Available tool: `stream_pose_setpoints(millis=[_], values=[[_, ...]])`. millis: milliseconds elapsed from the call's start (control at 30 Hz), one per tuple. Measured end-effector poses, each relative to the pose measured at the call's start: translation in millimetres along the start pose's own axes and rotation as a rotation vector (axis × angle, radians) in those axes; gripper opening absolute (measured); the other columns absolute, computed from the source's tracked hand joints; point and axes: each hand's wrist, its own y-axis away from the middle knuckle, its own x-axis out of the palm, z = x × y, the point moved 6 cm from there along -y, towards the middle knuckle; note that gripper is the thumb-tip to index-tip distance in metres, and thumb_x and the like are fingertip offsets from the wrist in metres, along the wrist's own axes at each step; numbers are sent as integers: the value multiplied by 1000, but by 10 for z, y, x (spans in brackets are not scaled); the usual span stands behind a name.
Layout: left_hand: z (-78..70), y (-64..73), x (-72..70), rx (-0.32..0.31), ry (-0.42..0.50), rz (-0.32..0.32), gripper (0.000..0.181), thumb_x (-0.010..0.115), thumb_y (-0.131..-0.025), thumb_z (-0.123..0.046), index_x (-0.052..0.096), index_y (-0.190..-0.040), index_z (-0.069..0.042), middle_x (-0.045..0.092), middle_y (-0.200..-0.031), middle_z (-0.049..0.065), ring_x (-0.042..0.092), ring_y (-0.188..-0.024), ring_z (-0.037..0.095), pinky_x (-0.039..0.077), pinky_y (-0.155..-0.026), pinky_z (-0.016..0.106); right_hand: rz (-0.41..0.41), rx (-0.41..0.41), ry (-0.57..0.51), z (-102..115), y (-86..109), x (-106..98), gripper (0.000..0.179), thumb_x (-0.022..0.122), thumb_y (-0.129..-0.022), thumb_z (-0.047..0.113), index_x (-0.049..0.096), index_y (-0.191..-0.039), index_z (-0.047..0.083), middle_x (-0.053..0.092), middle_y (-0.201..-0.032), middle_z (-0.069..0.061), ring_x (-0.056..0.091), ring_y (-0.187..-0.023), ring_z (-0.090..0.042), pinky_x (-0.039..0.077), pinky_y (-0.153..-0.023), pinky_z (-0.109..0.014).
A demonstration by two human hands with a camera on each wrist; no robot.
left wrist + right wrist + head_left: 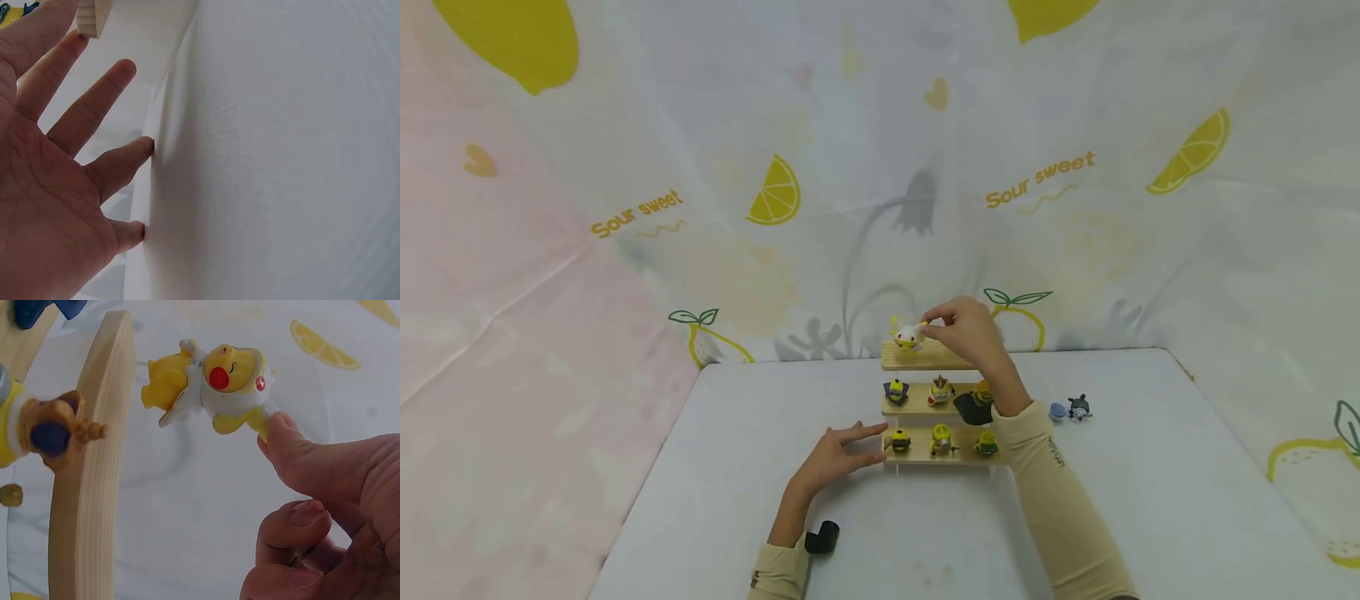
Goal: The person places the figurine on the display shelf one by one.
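Observation:
My right hand [968,335] pinches a small white-and-yellow figurine [907,336] by one ear between thumb and forefinger. In the right wrist view the toy, a yellow character in a white hood with red cheeks, hangs apart from the wooden step [94,462]. It is just above the left part of the top step [940,358] of a three-tier wooden display stand. At the stand's lower left, my left hand [833,461] has its fingers spread. A fingertip touches the end of a wooden board [92,22] in the left wrist view.
Minion figurines stand on the middle step [922,408] and bottom step [917,457]. Right of the stand, a dark-and-white figurine [1079,407] and a small blue-purple piece [1057,412] lie on the white table [1150,500]. A lemon-print cloth [880,167] hangs behind.

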Motion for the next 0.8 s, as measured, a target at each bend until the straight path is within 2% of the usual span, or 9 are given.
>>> stream_pose_setpoints(millis=[333, 600, 800], values=[[-1, 5, -5, -10, 5, 5, 49, 78, -84, -43, 67, -130, -29, 53, -140, 13, 39, -138, 34, -5, -110, 69, 44, 1, -10, 25, -35, 138, 19, 76, -88, 19, 79, -102, 6, 47, -68, -4, 36, -59, -19, 30, -58, -33], [4, 14, 2, -3, 21, 9, 49, 77, -85, -41, 67, -131, -29, 52, -141, 14, 39, -138, 35, -5, -110, 70, 59, 44, -44, -55, -49, 194, 20, 76, -89, 20, 79, -104, 6, 49, -69, -3, 35, -58, -17, 30, -56, -32], [10, 9, -2, -5, 19, 5, 48, 77, -85, -42, 67, -130, -29, 53, -141, 14, 40, -138, 35, -5, -109, 70, 67, 43, -83, -74, -47, 206, 18, 74, -91, 19, 77, -102, 6, 51, -69, -3, 34, -56, -17, 32, -57, -33]])
